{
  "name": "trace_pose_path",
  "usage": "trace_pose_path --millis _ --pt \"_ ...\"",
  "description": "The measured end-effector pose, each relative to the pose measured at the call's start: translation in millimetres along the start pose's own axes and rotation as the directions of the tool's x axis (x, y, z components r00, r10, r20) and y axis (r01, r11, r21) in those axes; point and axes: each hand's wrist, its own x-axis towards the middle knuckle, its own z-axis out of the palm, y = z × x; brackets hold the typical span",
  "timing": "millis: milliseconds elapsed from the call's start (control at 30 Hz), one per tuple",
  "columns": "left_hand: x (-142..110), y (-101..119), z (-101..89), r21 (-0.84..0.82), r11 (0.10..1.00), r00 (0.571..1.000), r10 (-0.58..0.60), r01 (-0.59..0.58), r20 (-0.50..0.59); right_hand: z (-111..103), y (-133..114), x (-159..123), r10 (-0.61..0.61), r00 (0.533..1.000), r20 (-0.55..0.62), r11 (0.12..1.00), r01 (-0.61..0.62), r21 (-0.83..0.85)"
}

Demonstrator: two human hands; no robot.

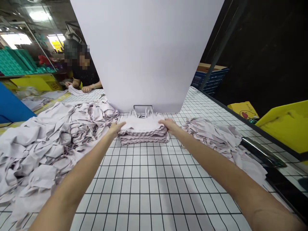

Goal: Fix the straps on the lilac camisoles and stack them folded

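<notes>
A neat stack of pale lilac fabric pieces (pixel 143 132) lies on the grid-patterned table, its layers showing wavy front edges and loose straps at the back. My left hand (pixel 116 129) grips the upper layers at the left side. At the opposite side, my right hand (pixel 170 125) holds the same layers, thumb on top. The fingers beneath are partly hidden by the cloth. Behind the stack, a thin dark wire frame (pixel 142 106) stands at the foot of a tall pale board (pixel 149 57).
A big heap of loose lilac fabric (pixel 60 138) covers the left side; a smaller heap (pixel 216 138) lies right. Beyond it rests a shiny dark roll (pixel 263 152). Blue crates (pixel 209 78) stand past the right edge. Another person (pixel 83 69) handles cloth at the back left.
</notes>
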Motion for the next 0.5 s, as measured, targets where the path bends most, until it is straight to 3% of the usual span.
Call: trace_pose_path --millis 100,200,267,300,367,400,433,500 --pt "10 -21 -8.4 0.152 0.988 1.0 0.012 -0.014 0.017 -4 25 6 0.014 1.0 -0.02 0.994 -0.016 -0.11" --pt "13 -16 -18.6 0.284 0.956 0.998 0.066 -0.069 0.021 -14 20 4 -0.022 0.998 -0.054 0.97 0.008 -0.242" --pt "10 -12 -18.1 0.398 0.896 0.979 0.204 -0.196 0.023 -15 14 -2 -0.163 0.983 -0.083 0.914 0.119 -0.389" --pt "8 -13 -14.2 0.493 0.814 0.946 0.32 -0.307 0.061 -12 14 -4 -0.294 0.954 -0.057 0.833 0.227 -0.505" --pt "3 -22 0.0 0.692 0.503 0.827 0.502 -0.519 0.255 1 19 -4 -0.528 0.838 0.142 0.519 0.45 -0.726" --pt "1 -28 9.0 0.754 0.317 0.772 0.515 -0.575 0.372 9 25 -2 -0.564 0.779 0.275 0.341 0.522 -0.781" --pt "-1 -34 18.1 0.789 0.164 0.745 0.483 -0.592 0.459 18 31 1 -0.536 0.756 0.376 0.219 0.554 -0.803" --pt "-3 -44 32.9 0.83 0.009 0.765 0.394 -0.558 0.51 34 41 10 -0.448 0.786 0.426 0.137 0.532 -0.836"
